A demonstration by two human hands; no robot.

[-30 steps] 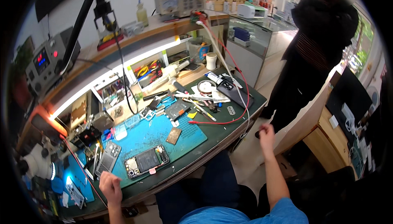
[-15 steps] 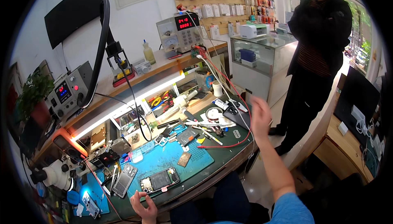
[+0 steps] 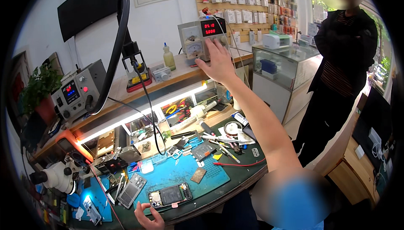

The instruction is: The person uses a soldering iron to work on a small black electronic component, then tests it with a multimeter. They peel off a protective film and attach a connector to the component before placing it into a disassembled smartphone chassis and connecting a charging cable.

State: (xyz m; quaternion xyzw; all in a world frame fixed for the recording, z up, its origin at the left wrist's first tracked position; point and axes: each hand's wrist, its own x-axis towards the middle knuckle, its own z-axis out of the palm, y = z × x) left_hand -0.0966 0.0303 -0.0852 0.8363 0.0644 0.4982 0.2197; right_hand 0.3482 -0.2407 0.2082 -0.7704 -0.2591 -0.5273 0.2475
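My right hand [image 3: 219, 64] is raised to the front panel of a grey bench power supply [image 3: 195, 40] with red digits, its fingers stretched out over the buttons. It holds nothing; whether a fingertip presses a button I cannot tell. Down at the bench's front edge, my left hand [image 3: 149, 218] is loosely curled with fingers apart and nothing between them. It lies by the lower left corner of an opened phone [image 3: 170, 195], whose dark battery and inner parts show. A phone back housing [image 3: 132, 191] rests left of that phone, on the dark bench top.
A blue work mat [image 3: 214, 178] lies under loose parts and tools. A microscope [image 3: 54, 178] stands at the left. The black lamp arm [image 3: 120, 40] and hanging cable cross the middle. A red test lead [image 3: 240, 164] lies at the right. One person [image 3: 345, 53] stands beyond the bench.
My right hand has moved up and left from beside the bench to the power supply's panel. Its red digits have changed. My left hand stays by the phone. The view has shifted.
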